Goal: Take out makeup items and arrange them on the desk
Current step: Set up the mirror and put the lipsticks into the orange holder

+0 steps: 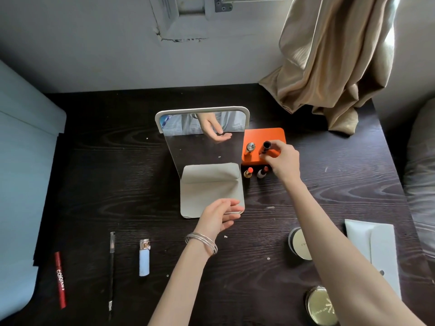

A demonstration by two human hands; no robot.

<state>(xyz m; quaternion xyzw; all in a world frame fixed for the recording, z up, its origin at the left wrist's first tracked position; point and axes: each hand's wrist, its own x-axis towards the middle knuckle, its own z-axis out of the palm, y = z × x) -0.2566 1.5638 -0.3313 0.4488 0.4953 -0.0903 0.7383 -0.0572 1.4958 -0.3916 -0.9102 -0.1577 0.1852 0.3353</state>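
dark matt wood-grain desk (117,175); glossy glass mirror (202,147) on a matt pale base; shiny metal bangles (202,242); satiny beige curtain (329,62); glossy gold compact (321,307).

Beige satin curtain (329,62) hanging and bunching onto the back right corner of the desk, white-framed standing mirror (204,147) sitting tilted at the centre, white paper envelope (376,250) lying at the right edge, pale blue panel (21,184) lying at the left.
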